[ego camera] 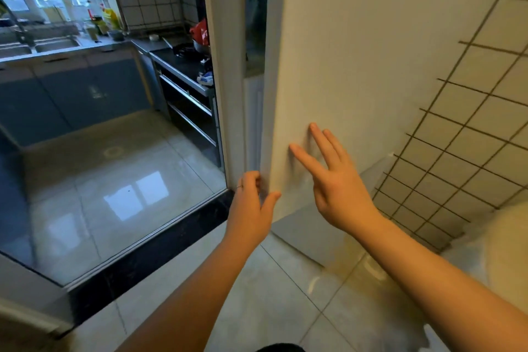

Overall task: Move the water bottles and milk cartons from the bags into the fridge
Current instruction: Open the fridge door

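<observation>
Through the doorway at left are a glossy tiled kitchen floor [114, 180] and a dark stove surface [185, 66]. No bottles, cartons or bags show anywhere. The left hand [251, 203] curls its fingers [253, 180] round the edge of the fridge door [357, 51], in the narrow gap beside the white frame [225, 80]. They could be pinched if the door swings shut. The door is a tall, smooth, cream panel that offers little purchase. The right hand [340, 188] holds nothing, its straight, spread fingers flat against the panel, so it may well slip. Swung hard, the door may strike the square-tiled wall [471, 123].
</observation>
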A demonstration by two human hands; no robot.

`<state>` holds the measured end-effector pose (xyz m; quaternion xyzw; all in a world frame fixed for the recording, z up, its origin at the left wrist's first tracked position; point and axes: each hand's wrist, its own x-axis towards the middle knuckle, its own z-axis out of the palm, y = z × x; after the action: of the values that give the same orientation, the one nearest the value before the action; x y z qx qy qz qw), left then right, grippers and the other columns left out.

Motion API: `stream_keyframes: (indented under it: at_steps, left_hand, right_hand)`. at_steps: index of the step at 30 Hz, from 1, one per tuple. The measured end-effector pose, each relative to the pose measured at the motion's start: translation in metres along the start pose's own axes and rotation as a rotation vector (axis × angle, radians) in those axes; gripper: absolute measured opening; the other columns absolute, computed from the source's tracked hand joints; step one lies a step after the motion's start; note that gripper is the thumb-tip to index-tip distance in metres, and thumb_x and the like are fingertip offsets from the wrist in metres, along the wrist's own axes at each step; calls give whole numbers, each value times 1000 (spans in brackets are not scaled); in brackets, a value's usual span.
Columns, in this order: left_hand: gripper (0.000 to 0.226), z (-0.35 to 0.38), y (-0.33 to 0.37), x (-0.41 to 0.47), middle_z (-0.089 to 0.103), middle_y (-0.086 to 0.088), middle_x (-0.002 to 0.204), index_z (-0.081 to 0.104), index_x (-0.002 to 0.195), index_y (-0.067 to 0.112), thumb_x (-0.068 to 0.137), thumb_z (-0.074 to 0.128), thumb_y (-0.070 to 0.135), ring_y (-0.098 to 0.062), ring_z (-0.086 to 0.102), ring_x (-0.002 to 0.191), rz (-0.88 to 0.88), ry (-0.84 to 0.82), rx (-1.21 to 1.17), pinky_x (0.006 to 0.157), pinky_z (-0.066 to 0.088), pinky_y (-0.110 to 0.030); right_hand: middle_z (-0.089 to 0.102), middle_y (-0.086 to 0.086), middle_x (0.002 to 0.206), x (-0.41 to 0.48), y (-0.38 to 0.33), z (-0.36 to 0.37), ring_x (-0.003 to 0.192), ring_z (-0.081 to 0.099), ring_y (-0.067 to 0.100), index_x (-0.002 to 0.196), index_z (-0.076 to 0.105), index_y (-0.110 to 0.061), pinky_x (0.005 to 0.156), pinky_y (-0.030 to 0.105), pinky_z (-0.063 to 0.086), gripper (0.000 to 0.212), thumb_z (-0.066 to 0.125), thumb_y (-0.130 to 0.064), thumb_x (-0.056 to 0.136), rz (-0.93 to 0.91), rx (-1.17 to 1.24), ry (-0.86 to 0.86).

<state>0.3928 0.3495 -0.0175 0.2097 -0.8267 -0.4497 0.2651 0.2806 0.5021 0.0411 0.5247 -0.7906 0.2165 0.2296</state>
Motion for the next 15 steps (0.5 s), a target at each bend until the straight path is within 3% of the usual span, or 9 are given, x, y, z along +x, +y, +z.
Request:
stream_keyframes:
  at_steps: [2,5,7,9,15]
  left_hand:
    - [36,6,11,-25,48,7,110,39,111,32,90,68,32,-8,53,98,17,-42,-17,84,53,-37]
    - [36,18,25,-56,48,9,108,43,111,29,88,70,32,1,50,95,45,-110,-32,81,50,-28]
    - [37,27,35,-74,51,6,110,46,115,25,88,70,31,-3,52,97,70,-137,-43,82,50,-29]
    - [36,37,47,-92,53,5,112,48,118,21,89,69,26,-7,54,99,75,-170,-57,85,50,-31]
    - [35,69,85,-137,55,9,115,45,117,33,90,66,25,-3,55,103,90,-332,-86,89,49,-27]
  right_hand:
    - [4,2,165,-28,-10,-16,150,12,25,151,33,-30,116,39,29,79,48,12,86,100,157,-12]
    - [5,-14,163,-69,-22,-43,147,19,4,148,34,-39,111,16,27,71,45,7,95,274,437,-43]
    - [13,-19,161,-91,-26,-58,142,29,-1,144,39,-41,110,18,34,68,42,7,96,395,596,-36]
    - [22,-20,159,-112,-31,-70,134,43,0,140,43,-45,109,29,41,71,40,10,94,539,755,-21]
    - [50,-11,145,-170,-25,-106,125,55,6,126,57,-45,102,40,48,71,31,11,92,822,1025,84]
